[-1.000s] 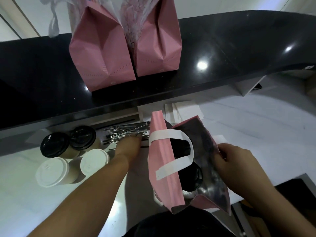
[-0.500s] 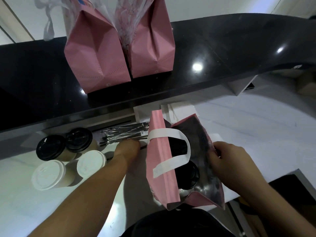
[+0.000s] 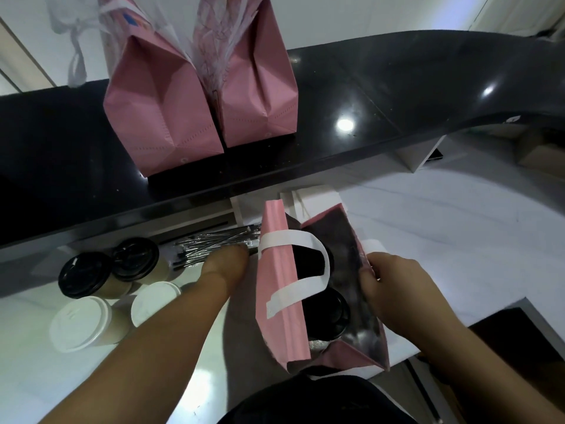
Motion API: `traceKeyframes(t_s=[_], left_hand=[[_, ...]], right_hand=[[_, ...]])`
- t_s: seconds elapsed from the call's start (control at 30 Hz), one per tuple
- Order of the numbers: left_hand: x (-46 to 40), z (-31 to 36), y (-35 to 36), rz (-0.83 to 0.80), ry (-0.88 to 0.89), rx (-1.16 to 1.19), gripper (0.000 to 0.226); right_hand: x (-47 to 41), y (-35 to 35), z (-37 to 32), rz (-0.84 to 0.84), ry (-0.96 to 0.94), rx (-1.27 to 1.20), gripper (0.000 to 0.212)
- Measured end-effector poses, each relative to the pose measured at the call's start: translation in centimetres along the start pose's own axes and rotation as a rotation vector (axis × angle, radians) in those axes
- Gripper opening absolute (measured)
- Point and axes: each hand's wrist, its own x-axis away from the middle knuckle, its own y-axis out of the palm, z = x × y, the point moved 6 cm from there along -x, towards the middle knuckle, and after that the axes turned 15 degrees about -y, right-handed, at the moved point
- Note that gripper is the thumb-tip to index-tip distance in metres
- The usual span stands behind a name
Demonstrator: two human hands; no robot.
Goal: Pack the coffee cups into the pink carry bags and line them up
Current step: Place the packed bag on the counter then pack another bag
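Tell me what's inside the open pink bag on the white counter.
Inside the open pink bag, two black-lidded cups show, one partly behind the white handle. Their bodies and the bag's bottom are hidden.

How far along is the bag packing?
Done: two pink bags stand side by side on the black counter. In hand: the right hand holds open a third bag with black-lidded cups inside, while the left hand reaches the straws. Left: four cups wait on the white counter.

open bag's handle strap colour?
White handle strap, across the open pink bag; head view.
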Motion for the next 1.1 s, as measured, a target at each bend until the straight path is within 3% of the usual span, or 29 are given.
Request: traceKeyframes(t_s=[0.17,0.3,0.53,0.63,0.73,0.9,1.1], left_hand=[[0.6,-0.8,-3.4,0.034,-0.096,0.121,0.036],[2.5,-1.8,-6.2,0.047,-0.156,0.328,0.02],[10.8,-4.6,-13.1,0.166,-0.17,0.509,0.015],[15.4,-5.1,-16.9,0.191,-0.127,0.737,0.022],[18.9,-2.5,-19.5,0.079,0.013,0.875,0.03],[20.0,4.3,-19.5,-0.116,0.106,0.834,0.025],[18.6,10.2,-18.6,-0.079,0.162,0.49,0.018]], right_hand=[[-0.3,0.0,-0.3,-0.036,-0.046,-0.007,0.033],[-0.5,0.0,-0.2,-0.074,-0.007,-0.04,0.035],[-0.1,-0.5,-0.5,-0.066,-0.044,-0.046,0.033],[0.1,-0.5,-0.5,-0.058,-0.041,-0.066,0.033],[0.1,-0.5,-0.4,-0.06,-0.023,-0.116,0.034],[0.5,-0.4,-0.3,-0.065,0.006,-0.168,0.035],[0.6,-0.8,0.0,-0.017,0.032,-0.2,0.036]])
